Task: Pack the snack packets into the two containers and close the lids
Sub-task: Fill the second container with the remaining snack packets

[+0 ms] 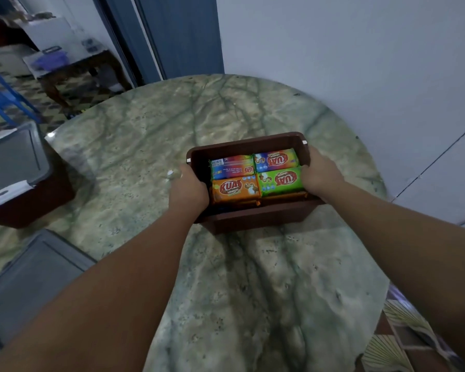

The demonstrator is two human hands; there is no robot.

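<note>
Hands gripped the open brown rectangular plastic container [249, 216] by its short sides, left hand [189, 187] left, right hand [318, 174] right. It sat on the round green marble table [145, 146], four colourful foil snack packets [255, 175] inside. Second brown container with grey lid [14, 170] stood far left.

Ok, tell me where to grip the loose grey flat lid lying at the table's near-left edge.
Take the grey flat lid by its long edges, one hand on each side, coming from above. It lies flat and wide on the marble table, offering no handle.
</note>
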